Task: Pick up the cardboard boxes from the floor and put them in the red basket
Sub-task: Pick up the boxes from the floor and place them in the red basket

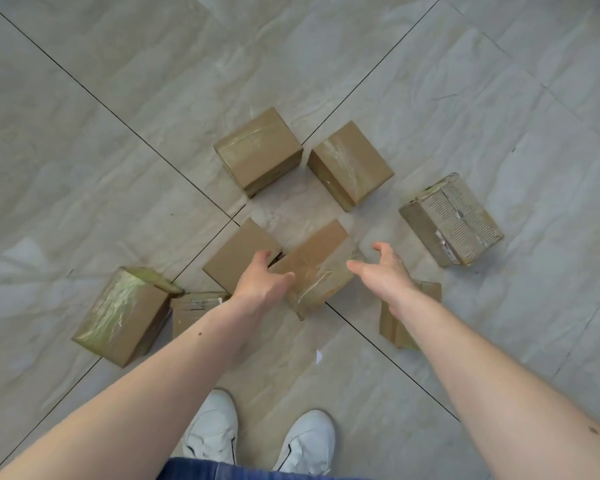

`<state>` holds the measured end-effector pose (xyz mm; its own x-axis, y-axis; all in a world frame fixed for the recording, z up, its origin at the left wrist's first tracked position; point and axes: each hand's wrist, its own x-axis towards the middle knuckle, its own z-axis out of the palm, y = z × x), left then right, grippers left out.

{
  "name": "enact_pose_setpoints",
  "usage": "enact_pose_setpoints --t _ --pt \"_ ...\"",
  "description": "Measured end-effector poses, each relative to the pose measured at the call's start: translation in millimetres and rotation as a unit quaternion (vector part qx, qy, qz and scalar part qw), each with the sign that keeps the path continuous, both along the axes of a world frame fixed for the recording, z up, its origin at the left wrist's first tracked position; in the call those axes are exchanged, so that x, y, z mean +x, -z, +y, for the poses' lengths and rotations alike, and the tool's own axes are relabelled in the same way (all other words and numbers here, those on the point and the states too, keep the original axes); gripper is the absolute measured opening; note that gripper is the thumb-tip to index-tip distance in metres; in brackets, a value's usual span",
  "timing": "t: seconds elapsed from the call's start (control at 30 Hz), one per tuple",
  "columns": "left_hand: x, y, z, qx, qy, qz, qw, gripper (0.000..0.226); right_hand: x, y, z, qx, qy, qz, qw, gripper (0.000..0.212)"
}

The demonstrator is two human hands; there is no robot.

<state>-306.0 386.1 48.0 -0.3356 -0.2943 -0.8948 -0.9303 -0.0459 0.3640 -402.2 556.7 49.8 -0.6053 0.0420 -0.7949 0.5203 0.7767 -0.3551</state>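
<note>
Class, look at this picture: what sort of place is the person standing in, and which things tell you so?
Probably an indoor room or hallway, though no walls or furniture show. The floor is large polished grey tiles with dark grout lines, taped cardboard boxes lie scattered on it, and the person's white shoes stand on it.

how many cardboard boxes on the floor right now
8: two at the top, one right, two centre, two left, one under the right forearm. More may lie out of view.
</note>
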Motion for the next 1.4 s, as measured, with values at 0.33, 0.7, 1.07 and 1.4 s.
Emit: enact_pose_setpoints --t 0.33,0.7,1.07,1.4 --pt "-13.6 53.4 15.6 0.026 -0.017 -0.049 0.998 0.076 -1.6 67.3 5.1 -0.019 0.001 -0.042 0.999 0.082" --pt "-1.1 -47.2 23.8 -0.084 0.031 0.016 0.996 0.06 11.2 -40.7 8.1 -0.016 0.042 -0.015 0.999 0.077" --pt "15.9 -248.5 -6.3 -0.14 0.004 0.084 0.987 0.041 25.4 -239.4 -17.1 -0.022 0.003 0.053 0.998 0.057" --pt "54.6 -357.1 -41.9 -0.146 -0.047 0.117 0.981 0.047 54.9 -348.2 -53.7 -0.051 -0.026 0.113 0.992 0.064"
